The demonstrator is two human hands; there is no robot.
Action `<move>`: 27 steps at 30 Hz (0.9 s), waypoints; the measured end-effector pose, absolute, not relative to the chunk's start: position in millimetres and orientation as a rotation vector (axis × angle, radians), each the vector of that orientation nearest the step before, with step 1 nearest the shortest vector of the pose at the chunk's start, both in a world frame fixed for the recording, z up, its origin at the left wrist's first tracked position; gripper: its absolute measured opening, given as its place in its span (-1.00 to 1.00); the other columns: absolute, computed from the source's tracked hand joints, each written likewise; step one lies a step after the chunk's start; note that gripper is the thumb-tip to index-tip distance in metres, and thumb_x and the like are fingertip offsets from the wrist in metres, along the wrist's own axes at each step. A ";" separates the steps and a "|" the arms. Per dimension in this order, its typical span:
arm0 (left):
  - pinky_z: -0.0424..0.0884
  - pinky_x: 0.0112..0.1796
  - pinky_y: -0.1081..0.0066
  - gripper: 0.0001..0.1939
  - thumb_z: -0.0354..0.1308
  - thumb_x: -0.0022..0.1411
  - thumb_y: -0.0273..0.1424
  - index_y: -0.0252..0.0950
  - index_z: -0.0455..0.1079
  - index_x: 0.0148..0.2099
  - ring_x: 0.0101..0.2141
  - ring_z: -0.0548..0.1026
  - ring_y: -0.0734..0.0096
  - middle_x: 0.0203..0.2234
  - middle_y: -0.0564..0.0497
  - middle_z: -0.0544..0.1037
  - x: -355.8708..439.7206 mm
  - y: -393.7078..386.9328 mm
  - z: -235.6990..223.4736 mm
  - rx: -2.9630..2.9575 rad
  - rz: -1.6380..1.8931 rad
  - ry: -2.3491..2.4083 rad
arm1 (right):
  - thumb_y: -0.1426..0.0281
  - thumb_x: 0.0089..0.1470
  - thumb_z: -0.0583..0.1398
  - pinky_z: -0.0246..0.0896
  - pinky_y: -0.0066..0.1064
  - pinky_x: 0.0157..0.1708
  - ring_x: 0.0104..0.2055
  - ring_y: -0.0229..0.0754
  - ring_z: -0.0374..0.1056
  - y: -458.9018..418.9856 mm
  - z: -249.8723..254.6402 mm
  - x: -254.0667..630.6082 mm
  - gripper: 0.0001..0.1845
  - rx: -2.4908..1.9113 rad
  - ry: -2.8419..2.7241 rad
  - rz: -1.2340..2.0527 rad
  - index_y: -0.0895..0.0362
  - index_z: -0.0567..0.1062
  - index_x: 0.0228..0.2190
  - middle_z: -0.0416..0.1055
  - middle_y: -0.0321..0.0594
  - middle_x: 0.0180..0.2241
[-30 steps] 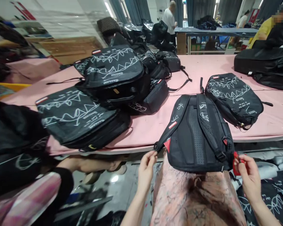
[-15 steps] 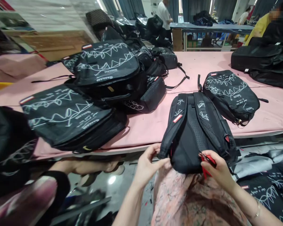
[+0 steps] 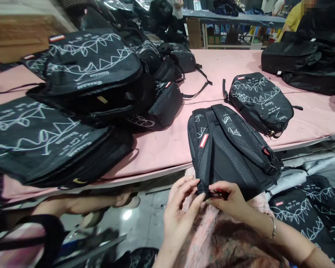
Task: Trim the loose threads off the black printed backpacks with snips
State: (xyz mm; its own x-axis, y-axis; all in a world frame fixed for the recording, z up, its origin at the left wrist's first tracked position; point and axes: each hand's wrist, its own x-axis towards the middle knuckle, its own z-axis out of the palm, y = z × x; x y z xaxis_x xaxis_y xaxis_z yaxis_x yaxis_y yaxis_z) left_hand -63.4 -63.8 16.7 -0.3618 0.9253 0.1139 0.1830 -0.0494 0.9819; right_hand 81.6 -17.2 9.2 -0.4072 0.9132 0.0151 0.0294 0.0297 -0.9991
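A black backpack (image 3: 229, 149) lies back-side up at the near edge of the pink table (image 3: 167, 145), its lower end hanging over onto my lap. My left hand (image 3: 181, 210) pinches the end of the backpack's left shoulder strap (image 3: 203, 163) at the bottom corner. My right hand (image 3: 229, 199) is closed on a small red tool (image 3: 219, 192), held against that same strap end, touching my left fingers. Most of the tool is hidden inside my fingers.
A pile of black backpacks with white scribble print (image 3: 80, 85) fills the table's left. Another printed backpack (image 3: 261, 100) lies just beyond mine. More bags (image 3: 309, 212) lie low at the right. Another person's arm (image 3: 80, 203) reaches under the table edge. People stand at far tables.
My right hand has moved left from the backpack's right corner to the left strap end, carrying the red tool. My left hand shifted slightly to meet it. The view has tilted down.
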 end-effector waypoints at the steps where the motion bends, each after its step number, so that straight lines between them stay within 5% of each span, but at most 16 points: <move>1: 0.32 -0.14 0.43 -0.74 0.19 0.02 -0.37 -0.27 0.42 -0.18 -0.09 0.32 0.32 -0.10 -0.11 0.28 -67.0 -62.1 18.9 1.249 1.453 1.577 | 0.40 -0.21 0.29 0.22 -0.57 -0.44 -0.44 -0.35 0.30 -16.2 11.3 81.0 -0.76 -0.953 -1.607 1.416 0.22 0.51 -0.39 0.40 -0.20 -0.45; 9: 0.32 -0.24 0.54 -0.93 0.19 0.04 -0.39 -0.26 0.46 -0.39 -0.19 0.36 0.43 -0.22 -0.07 0.35 -73.6 -54.2 29.0 1.488 1.401 1.610 | 0.63 -0.17 0.12 0.04 -0.60 -0.48 -0.47 -0.41 0.20 -10.1 27.8 84.5 -0.79 -0.807 -2.008 1.158 0.24 0.45 -0.40 0.33 -0.30 -0.51; 12: 0.28 -0.21 0.57 -0.95 0.13 0.09 -0.46 -0.27 0.42 -0.40 -0.24 0.35 0.51 -0.29 -0.01 0.36 -68.1 -57.0 28.1 1.557 1.456 1.658 | 0.54 -0.13 0.20 0.10 -0.61 -0.38 -0.38 -0.41 0.24 -10.5 30.4 87.2 -0.85 -0.876 -1.952 1.247 0.21 0.43 -0.39 0.36 -0.31 -0.42; 16: 0.28 -0.20 0.55 -0.96 0.10 0.12 -0.46 -0.31 0.34 -0.39 -0.23 0.34 0.52 -0.29 0.01 0.36 -60.9 -63.9 18.1 1.306 1.561 1.683 | 0.38 -0.01 0.18 0.15 -0.56 -0.24 -0.23 -0.37 0.25 -7.8 40.8 98.2 -0.62 -0.979 -1.926 1.328 0.15 0.31 -0.10 0.33 -0.26 -0.22; 21: 0.27 -0.15 0.52 -0.93 0.10 0.13 -0.42 -0.32 0.32 -0.38 -0.17 0.33 0.49 -0.24 0.01 0.36 -55.8 -68.0 4.9 1.050 1.610 1.638 | 0.41 0.13 0.04 0.06 -0.45 -0.27 -0.24 -0.28 0.19 -0.9 49.8 113.3 -0.81 -0.870 -2.234 0.647 0.17 0.33 -0.19 0.31 -0.20 -0.30; 27: 0.27 -0.17 0.52 -0.91 0.09 0.13 -0.42 -0.33 0.33 -0.39 -0.21 0.32 0.48 -0.27 -0.02 0.33 -47.4 -65.2 17.9 1.147 1.597 1.697 | 0.42 0.11 0.05 -0.04 -0.41 -0.38 -0.33 -0.25 0.13 0.1 67.3 114.9 -0.81 -0.805 -2.536 0.227 0.18 0.34 -0.20 0.29 -0.20 -0.38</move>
